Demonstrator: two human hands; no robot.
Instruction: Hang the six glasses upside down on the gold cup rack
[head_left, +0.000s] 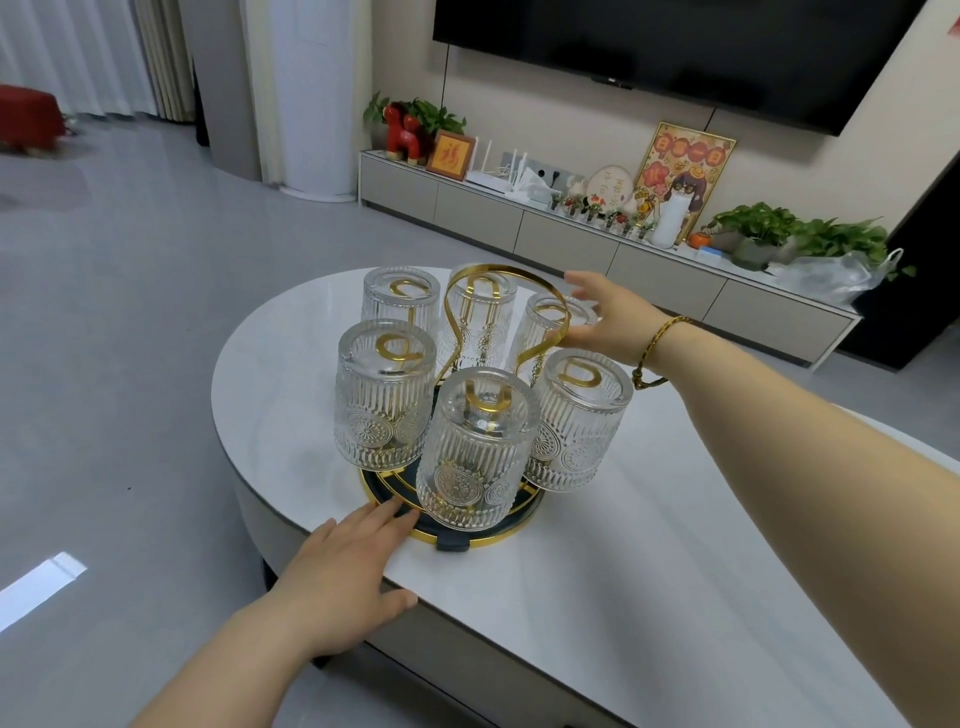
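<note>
The gold cup rack (457, 306) stands on a round dark tray with a gold rim (382, 501) on the white table (597, 561). Several ribbed clear glasses hang upside down on its gold loops, among them a front glass (475, 457), a left glass (384, 395) and a right glass (576, 426). My right hand (605, 317) is around the back right glass (545, 325), fingers spread on its far side. My left hand (343, 566) lies flat on the table, fingertips touching the tray's front left rim.
The table's rounded edge runs close to the tray on the left and front. A long low cabinet (571, 234) with plants, frames and a router stands behind, under a wall television (675, 47). Grey floor lies to the left.
</note>
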